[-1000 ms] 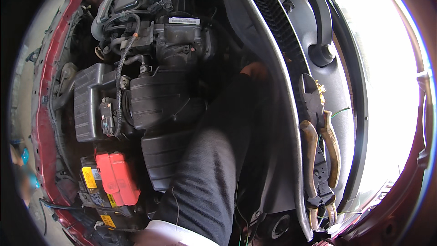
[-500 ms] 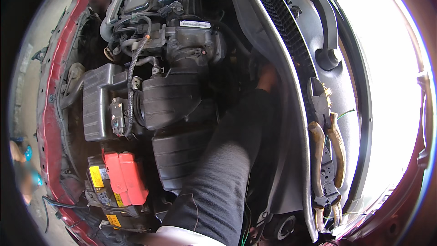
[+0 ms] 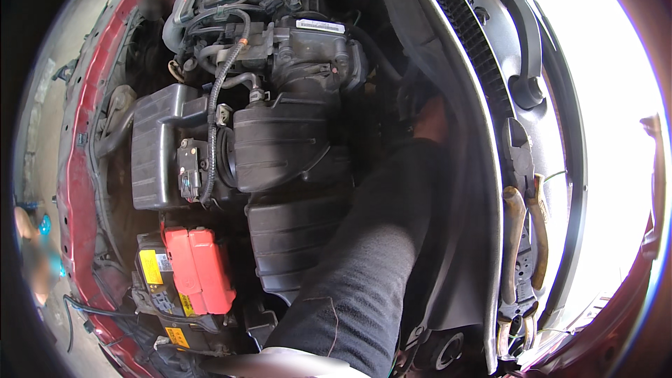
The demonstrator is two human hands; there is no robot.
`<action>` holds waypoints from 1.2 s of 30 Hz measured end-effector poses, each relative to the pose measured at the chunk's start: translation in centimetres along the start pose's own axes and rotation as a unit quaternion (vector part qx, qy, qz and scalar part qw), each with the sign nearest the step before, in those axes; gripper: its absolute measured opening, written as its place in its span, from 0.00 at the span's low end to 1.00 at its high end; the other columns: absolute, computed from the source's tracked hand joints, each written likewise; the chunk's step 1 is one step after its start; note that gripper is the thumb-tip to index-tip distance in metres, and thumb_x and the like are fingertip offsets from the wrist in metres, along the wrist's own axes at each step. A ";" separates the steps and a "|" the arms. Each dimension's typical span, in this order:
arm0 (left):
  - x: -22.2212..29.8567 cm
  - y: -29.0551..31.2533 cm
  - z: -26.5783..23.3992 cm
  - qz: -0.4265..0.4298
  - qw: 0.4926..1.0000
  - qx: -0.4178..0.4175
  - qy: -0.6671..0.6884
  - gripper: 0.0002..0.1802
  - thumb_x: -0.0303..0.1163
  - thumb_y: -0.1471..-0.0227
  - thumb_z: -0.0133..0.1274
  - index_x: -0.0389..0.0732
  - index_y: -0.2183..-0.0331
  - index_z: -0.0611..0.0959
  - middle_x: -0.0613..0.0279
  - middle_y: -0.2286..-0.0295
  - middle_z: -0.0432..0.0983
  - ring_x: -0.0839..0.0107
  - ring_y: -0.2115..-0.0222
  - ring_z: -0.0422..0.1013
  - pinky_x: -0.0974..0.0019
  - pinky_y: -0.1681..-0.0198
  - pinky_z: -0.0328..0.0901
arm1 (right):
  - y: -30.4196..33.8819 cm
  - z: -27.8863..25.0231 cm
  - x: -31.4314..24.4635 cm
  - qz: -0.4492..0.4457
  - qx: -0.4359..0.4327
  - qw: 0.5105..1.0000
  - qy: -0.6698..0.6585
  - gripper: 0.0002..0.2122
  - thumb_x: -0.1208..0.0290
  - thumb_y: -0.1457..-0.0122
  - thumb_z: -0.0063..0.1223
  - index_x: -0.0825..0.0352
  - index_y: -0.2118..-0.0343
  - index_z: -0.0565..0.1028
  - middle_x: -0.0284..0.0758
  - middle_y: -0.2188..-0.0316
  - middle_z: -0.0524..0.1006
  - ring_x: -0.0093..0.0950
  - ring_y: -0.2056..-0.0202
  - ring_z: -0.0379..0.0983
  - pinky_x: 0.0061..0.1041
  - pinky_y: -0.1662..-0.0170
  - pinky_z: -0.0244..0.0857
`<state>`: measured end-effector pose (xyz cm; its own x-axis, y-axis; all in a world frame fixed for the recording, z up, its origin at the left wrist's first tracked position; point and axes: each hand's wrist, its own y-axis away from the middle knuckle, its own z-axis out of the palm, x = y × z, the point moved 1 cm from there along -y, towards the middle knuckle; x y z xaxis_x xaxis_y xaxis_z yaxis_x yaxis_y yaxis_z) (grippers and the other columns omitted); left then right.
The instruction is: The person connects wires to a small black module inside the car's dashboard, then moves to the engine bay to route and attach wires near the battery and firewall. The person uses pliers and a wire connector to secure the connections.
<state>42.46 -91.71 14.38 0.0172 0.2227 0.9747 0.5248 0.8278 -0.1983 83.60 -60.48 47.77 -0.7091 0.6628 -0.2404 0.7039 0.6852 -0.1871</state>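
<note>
Under the raised bonnet line of a red car, the engine bay [image 3: 294, 238] fills most of what I can see, its black plastic housings dull with dust. The left hand [image 3: 430, 119], at the end of a black-sleeved forearm [image 3: 357, 259], reaches down into the shade just beside a dark sheet [image 3: 465, 252] with a pale rim; its fingers are hidden there, so I can't tell whether they grip anything. That sheet runs along the hand's right side. The right hand is out of view. A battery with a red cover [image 3: 199, 269] sits near the lower left. On the grey cowl panel [image 3: 558, 203], pliers with worn tan handles [image 3: 513, 238] lie lengthwise, overlapping a second hand tool [image 3: 523, 266]. A wiper arm [image 3: 528, 42] stretches beyond, next to white glare. Past the red front bodywork [image 3: 80, 196], pale floor [image 3: 42, 119] shows at the left.
</note>
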 end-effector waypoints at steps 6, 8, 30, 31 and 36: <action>0.5 0.3 0.7 -0.104 0.978 0.066 0.168 0.29 0.50 0.34 0.34 0.36 0.51 0.79 0.42 0.49 0.73 0.45 0.43 0.66 0.51 0.42 0.63 | -0.1 0.2 -0.2 -0.001 0.007 1.000 -0.014 0.08 0.81 0.44 0.54 0.80 0.64 0.79 0.46 0.76 0.77 0.38 0.75 0.74 0.35 0.68 0.70; 1.9 0.5 -0.2 -0.212 0.942 0.041 0.258 0.31 0.51 0.34 0.31 0.36 0.50 0.78 0.43 0.47 0.72 0.46 0.42 0.65 0.51 0.41 0.62 | -0.1 0.2 -0.3 0.011 0.002 1.000 -0.013 0.08 0.81 0.44 0.54 0.80 0.64 0.79 0.46 0.76 0.77 0.38 0.74 0.74 0.35 0.68 0.70; 2.7 0.9 -1.7 -0.210 0.950 0.106 0.205 0.23 0.39 0.33 0.39 0.36 0.46 0.75 0.41 0.52 0.76 0.44 0.49 0.72 0.49 0.44 0.64 | 0.2 -0.7 0.7 -0.002 -0.040 0.999 -0.035 0.09 0.80 0.40 0.52 0.78 0.59 0.78 0.46 0.73 0.78 0.39 0.71 0.75 0.37 0.66 0.71; 2.7 0.7 -1.7 -0.251 0.935 0.085 0.236 0.25 0.43 0.33 0.37 0.36 0.47 0.76 0.41 0.51 0.76 0.44 0.49 0.71 0.48 0.44 0.64 | 0.3 -0.6 0.7 -0.002 -0.038 0.999 -0.031 0.09 0.80 0.40 0.52 0.78 0.59 0.78 0.46 0.73 0.78 0.39 0.72 0.75 0.37 0.66 0.71; 3.8 0.7 -2.6 -0.230 0.965 0.036 0.123 0.29 0.49 0.32 0.31 0.39 0.50 0.80 0.46 0.51 0.77 0.43 0.48 0.71 0.45 0.45 0.64 | 0.8 -0.1 0.9 -0.012 -0.008 0.999 -0.029 0.09 0.79 0.39 0.52 0.78 0.59 0.77 0.46 0.74 0.78 0.38 0.74 0.75 0.37 0.68 0.71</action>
<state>45.10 -91.66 18.23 0.0016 -0.2983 0.9545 0.4650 0.8452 0.2634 83.48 -59.35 47.47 -0.7219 0.6280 -0.2905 0.6857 0.7057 -0.1785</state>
